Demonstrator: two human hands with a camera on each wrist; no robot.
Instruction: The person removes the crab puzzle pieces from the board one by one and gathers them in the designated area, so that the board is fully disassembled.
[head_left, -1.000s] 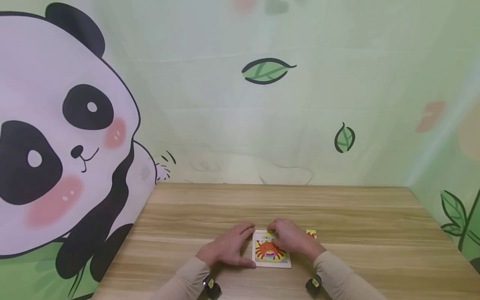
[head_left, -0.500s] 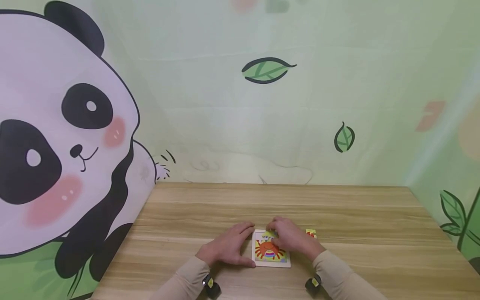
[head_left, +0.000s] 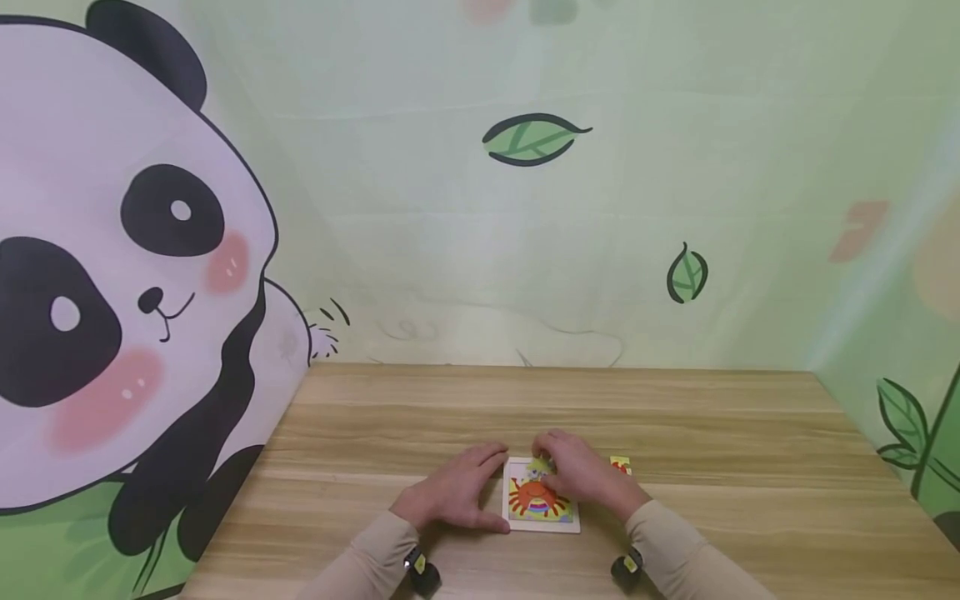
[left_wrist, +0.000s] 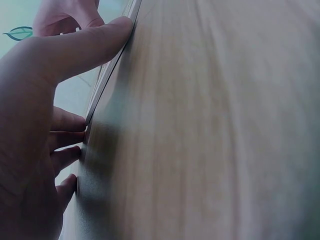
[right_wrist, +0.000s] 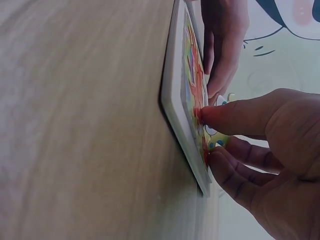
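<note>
A square crab jigsaw puzzle in a pale wooden frame [head_left: 542, 527] lies flat on the table. My right hand [head_left: 581, 473] pinches a yellow-green puzzle piece with printed eyes [right_wrist: 223, 141] between thumb and fingers. In the right wrist view the piece stands tilted at the puzzle's face, and the thumb tip meets the red crab picture [right_wrist: 196, 75]. Along the frame's left side lies my left hand [head_left: 461, 492], its thumb at the near corner and its index finger at the far one. The other left fingertips [left_wrist: 71, 152] rest beside the frame.
Another puzzle piece, yellow with red print [head_left: 620, 463], lies on the wooden table [head_left: 712, 433] just right of the right hand, partly hidden by the wrist. Behind the table hangs a printed cloth backdrop [head_left: 450, 233] with a panda and leaves.
The piece in the right hand has tilted up from the puzzle, and more pale board shows left of it. The left hand stays in place at the frame.
</note>
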